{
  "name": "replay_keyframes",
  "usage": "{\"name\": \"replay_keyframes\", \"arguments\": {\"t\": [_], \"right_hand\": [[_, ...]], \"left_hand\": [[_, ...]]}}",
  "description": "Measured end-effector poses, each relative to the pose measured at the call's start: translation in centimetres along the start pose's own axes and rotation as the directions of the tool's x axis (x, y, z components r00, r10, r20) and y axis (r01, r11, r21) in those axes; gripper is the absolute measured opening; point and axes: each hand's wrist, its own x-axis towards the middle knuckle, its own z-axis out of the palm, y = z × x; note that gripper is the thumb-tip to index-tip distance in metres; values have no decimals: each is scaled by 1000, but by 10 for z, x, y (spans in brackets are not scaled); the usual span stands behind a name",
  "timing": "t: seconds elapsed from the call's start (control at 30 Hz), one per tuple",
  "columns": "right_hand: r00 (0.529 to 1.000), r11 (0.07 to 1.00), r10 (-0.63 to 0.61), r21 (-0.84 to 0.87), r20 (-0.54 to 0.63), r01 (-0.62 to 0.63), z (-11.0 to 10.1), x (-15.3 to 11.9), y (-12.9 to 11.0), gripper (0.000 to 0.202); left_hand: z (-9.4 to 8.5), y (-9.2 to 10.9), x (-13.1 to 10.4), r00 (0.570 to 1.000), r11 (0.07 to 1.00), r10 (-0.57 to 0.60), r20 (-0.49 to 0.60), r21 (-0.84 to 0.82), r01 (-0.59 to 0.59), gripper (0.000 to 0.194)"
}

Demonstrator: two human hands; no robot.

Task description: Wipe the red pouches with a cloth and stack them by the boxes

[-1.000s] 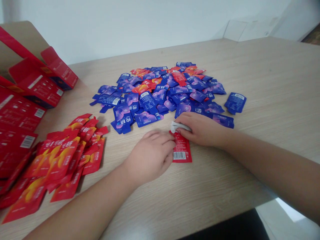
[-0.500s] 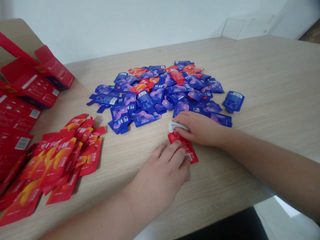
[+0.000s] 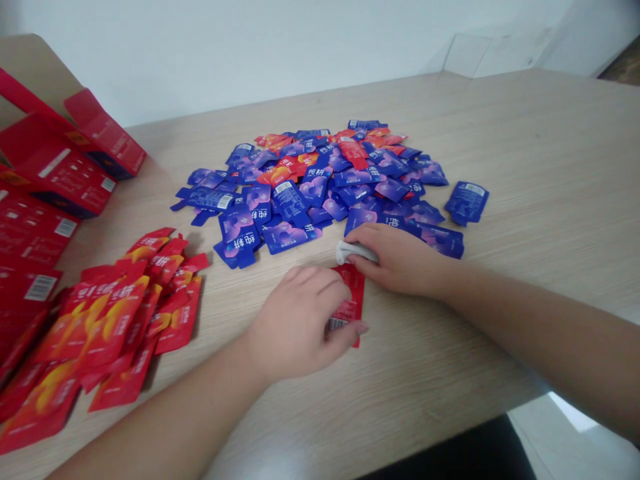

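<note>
A red sachet (image 3: 353, 303) with white print and a barcode lies flat on the table in front of me. My left hand (image 3: 305, 320) curls over its left side, fingers along the edge and thumb across its lower part. Just above, my right hand (image 3: 395, 260) is closed around a folded white cloth (image 3: 347, 253), which is at the sachet's top end. Behind my right hand spreads a heap of blue sachets (image 3: 295, 203), with several red ones mixed in, such as a red sachet (image 3: 353, 152) near the top.
At left, a pile of red-and-orange sachets (image 3: 117, 307) lies on the wooden table (image 3: 540, 167). Beside it stand open red cardboard boxes (image 3: 70, 173). One blue sachet (image 3: 467, 202) lies at the heap's right edge. A white wall (image 3: 280, 60) rises behind the table.
My left hand has moved left and turned, its thumb now showing on the red sachet. The sachet has swung its lower end to the left. My right hand has hardly moved.
</note>
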Motion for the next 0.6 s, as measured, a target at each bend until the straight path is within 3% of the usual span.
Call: {"name": "replay_keyframes", "arguments": {"t": [0.13, 0.2, 0.3, 0.4, 0.5, 0.6], "right_hand": [[977, 992, 102, 90, -186, -87, -1, -2, -5, 25], [983, 990, 70, 131, -168, -48, -5, -5, -14, 26], [994, 982, -92, 168, 54, 81, -15, -10, -34, 25], [941, 974, -210, 138, 265, 179, -21, -13, -53, 8], [923, 973, -229, 99, 311, 209, -20, -13, -60, 4], [953, 986, -167, 58, 254, 157, -15, -11, -52, 8]], "left_hand": [[10, -19, 1, 996, 996, -86, 40, 37, 84, 106], [14, -22, 1, 986, 989, -135, 95, 71, 128, 125], [14, -20, 1, 951, 967, -245, 189, 124, 225, 134], [10, -16, 1, 914, 942, -322, 247, 177, 284, 136], [9, -14, 2, 903, 934, -343, 259, 193, 299, 136], [13, -13, 1, 905, 929, -356, 232, 190, 317, 138]]}}
